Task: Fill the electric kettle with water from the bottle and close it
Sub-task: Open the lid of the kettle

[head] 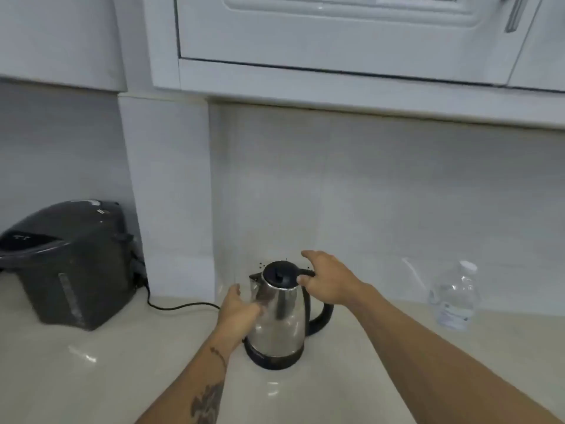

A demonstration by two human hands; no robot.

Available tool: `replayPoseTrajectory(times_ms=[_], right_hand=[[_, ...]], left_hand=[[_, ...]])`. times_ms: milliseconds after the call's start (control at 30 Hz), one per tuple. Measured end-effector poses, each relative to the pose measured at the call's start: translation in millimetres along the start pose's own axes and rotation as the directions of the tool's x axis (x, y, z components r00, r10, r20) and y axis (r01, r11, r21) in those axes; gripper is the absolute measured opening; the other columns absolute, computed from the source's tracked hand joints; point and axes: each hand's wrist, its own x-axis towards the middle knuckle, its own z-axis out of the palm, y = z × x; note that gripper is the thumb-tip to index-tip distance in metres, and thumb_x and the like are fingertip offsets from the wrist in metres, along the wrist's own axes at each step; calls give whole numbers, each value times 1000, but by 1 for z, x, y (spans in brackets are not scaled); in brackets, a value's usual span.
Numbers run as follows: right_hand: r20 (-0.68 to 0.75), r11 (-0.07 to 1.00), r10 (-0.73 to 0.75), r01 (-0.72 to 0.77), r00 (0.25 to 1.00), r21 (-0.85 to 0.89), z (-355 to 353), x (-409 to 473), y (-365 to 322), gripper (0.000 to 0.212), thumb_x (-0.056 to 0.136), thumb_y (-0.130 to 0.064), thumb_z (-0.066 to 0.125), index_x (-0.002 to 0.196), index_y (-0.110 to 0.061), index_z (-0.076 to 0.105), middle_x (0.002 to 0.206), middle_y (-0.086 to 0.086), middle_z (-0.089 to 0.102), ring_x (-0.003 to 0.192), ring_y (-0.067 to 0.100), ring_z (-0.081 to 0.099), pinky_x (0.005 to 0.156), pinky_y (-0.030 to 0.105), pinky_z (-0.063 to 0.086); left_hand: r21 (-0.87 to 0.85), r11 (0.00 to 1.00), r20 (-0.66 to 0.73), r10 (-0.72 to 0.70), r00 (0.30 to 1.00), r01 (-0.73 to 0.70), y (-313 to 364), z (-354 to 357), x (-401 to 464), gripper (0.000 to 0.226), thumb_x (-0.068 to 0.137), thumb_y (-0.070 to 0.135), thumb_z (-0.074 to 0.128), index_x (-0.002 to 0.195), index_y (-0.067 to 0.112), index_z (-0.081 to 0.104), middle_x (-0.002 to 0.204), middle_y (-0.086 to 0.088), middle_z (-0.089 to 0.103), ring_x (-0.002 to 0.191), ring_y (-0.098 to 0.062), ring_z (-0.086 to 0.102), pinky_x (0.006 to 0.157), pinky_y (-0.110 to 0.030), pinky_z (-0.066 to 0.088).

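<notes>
A steel electric kettle [279, 325] with a black lid [279, 274] and black handle [321, 319] stands on the pale countertop [91, 377]; its lid lies flat on top. My left hand [237, 310] presses against the kettle's left side, fingers wrapped on the steel body. My right hand [328, 280] hovers at the top of the handle beside the lid, fingers spread, thumb near the lid's edge. A clear plastic water bottle [457, 296] with a white cap stands upright to the right, apart from both hands.
A dark grey appliance [65, 264] sits at the left with a black cord [180, 306] trailing toward the kettle. White wall cabinets [336, 41] hang overhead; the tiled wall stands just behind the kettle.
</notes>
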Motion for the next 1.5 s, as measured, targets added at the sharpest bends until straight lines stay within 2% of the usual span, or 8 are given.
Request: replayPoseTrajectory(times_ms=[167, 333, 467, 767, 1000, 1133, 1400, 1500], right_hand=[[52, 999, -9, 11, 999, -49, 28, 35, 0, 60, 93, -36, 56, 147, -15, 42, 140, 14, 52, 129, 36, 51, 105, 46, 45], [7, 999, -1, 2, 1000, -46, 53, 61, -3, 62, 93, -49, 52, 144, -14, 44, 135, 14, 55, 123, 36, 54, 104, 48, 46], [-155, 999, -28, 23, 988, -33, 65, 69, 1, 59, 90, -51, 56, 137, -16, 54, 122, 10, 63, 112, 32, 61, 96, 42, 51], [-243, 996, -60, 74, 968, 51, 63, 61, 10, 47, 87, -49, 62, 122, -18, 66, 107, 3, 74, 97, 27, 68, 85, 35, 54], [-243, 993, -50, 75, 969, 91, 60, 54, 9, 40, 90, -43, 61, 120, -16, 65, 106, 4, 74, 99, 27, 67, 88, 35, 52], [-246, 970, 32, 29, 969, 239, 53, 54, 5, 40, 91, -40, 61, 122, -15, 65, 107, 6, 73, 99, 28, 67, 87, 37, 56], [-234, 667, 298, -27, 925, 745, 41, 45, 26, 28, 95, -34, 65, 116, -16, 67, 93, -7, 69, 84, 8, 66, 80, 21, 54], [-160, 500, 408, -73, 899, 863, 44, 43, 46, 22, 98, -35, 59, 109, -20, 71, 97, -2, 76, 93, 17, 72, 91, 40, 59]], left_hand=[[-78, 996, 93, -35, 995, 43, -11, 14, 21, 106, 76, 2, 76, 158, 18, 11, 162, -6, 24, 143, -27, 33, 101, -31, 36], [-73, 997, 154, -19, 988, 30, -22, 22, 36, 86, 65, 8, 86, 138, 28, 45, 139, -1, 55, 123, -22, 53, 101, -36, 44], [-47, 999, 136, -5, 991, 12, -25, 24, 35, 87, 64, 14, 89, 136, 33, 43, 131, 7, 56, 122, -19, 51, 109, -45, 41], [14, 999, 166, 48, 985, -51, -25, 20, 34, 61, 71, 13, 86, 103, 48, 48, 105, 26, 55, 94, 9, 49, 79, -19, 40], [56, 995, 162, 76, 984, -86, -23, 20, 29, 61, 68, 19, 86, 115, 40, 53, 117, 17, 61, 108, 2, 52, 86, -24, 41], [42, 996, 174, 75, 982, -83, -21, 19, 27, 60, 71, 14, 86, 105, 46, 49, 110, 21, 58, 99, 8, 50, 82, -20, 41], [84, 994, 204, 57, 977, -76, -15, 18, 28, 70, 72, 15, 86, 123, 39, 44, 106, 25, 53, 110, -12, 50, 95, -32, 38], [120, 991, 210, 38, 977, -65, -15, 17, 30, 71, 71, 17, 87, 124, 38, 44, 114, 16, 56, 116, -16, 51, 98, -35, 40]])
